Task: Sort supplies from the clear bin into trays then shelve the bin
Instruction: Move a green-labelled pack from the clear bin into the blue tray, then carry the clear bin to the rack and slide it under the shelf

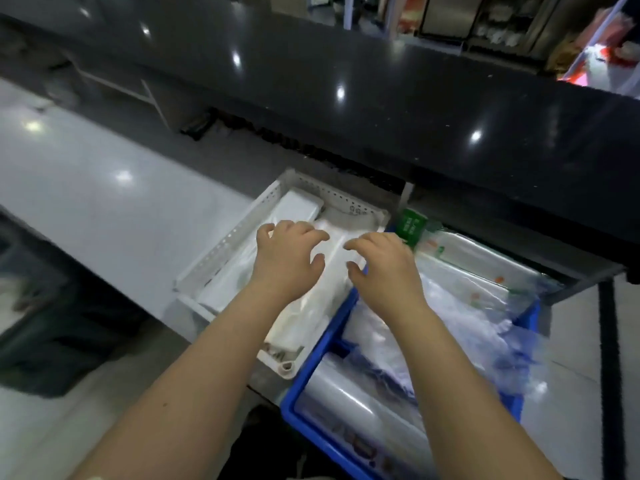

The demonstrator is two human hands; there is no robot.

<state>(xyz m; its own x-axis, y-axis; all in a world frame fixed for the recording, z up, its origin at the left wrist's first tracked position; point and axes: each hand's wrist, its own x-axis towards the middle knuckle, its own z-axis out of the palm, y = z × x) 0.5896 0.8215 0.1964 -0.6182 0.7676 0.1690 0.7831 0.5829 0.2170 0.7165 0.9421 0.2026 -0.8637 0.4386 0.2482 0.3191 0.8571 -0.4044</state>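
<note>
A white perforated tray sits on the grey counter and holds white packets and a long pack of clear plastic bags. My left hand hovers over that pack with fingers spread, holding nothing. My right hand is beside it, over the tray's right rim, fingers curled and apart, also holding nothing. To the right stands a blue tray filled with rolls and stacks of clear plastic bags. The clear bin is not in view.
A green-labelled packet stands at the back between the two trays. A raised dark glossy counter overhangs the trays behind them. A dark recess lies to the left. Tiled floor shows on the right.
</note>
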